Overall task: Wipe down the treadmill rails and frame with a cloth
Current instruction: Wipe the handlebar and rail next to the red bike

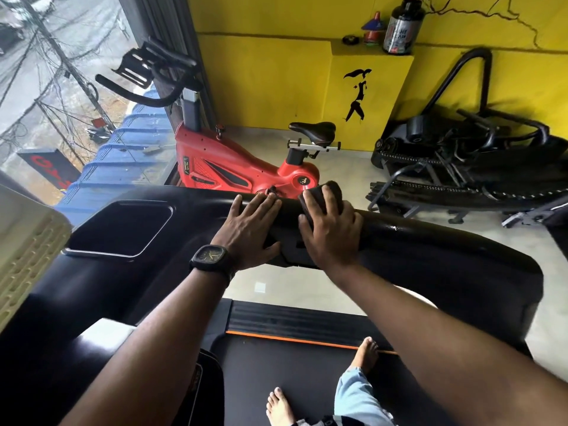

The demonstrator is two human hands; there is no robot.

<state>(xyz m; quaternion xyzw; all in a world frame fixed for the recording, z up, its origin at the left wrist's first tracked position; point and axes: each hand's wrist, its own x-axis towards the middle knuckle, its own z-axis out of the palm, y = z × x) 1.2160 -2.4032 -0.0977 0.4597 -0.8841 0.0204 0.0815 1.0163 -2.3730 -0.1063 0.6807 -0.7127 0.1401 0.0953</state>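
Note:
The black treadmill rail (430,238) runs across the middle of the view, joined to the console frame (92,287). My right hand (330,229) presses a dark cloth (325,192) onto the top of the rail, fingers curled over the cloth. Just left of it, my left hand (250,227), with a black watch on the wrist, rests flat on the rail with its fingers spread. Below lies the treadmill belt (276,373), where my bare feet stand.
A red exercise bike (233,167) stands beyond the rail against a yellow wall. Black gym equipment (461,167) lies on the floor to the right. A recessed cup holder (123,229) sits in the console at left. A window is at far left.

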